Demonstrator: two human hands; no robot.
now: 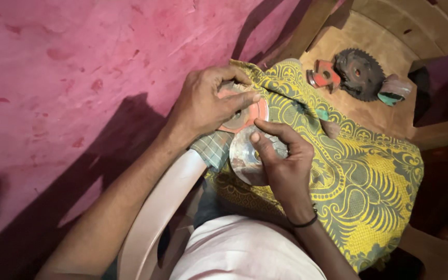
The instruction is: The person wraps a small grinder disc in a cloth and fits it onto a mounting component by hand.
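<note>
Fingers of left hand [208,103] pinch orange disc [247,115]; right hand [281,161] grips, seemingly, grey disc [242,155].

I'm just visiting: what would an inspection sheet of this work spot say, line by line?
Surface: yellow patterned cloth over the lap; wooden stool beyond.
Job's things: reddish disc and grey metal disc, overlapping.
Clutter: dark toothed saw blade, red cutter piece, green-and-brown piece on the stool.
Hands: left hand grips the reddish disc; right hand holds the grey disc, fingers on its face.
Cables: nothing seen.
Surroundings: pink wall, pale plastic chair arm.
</note>
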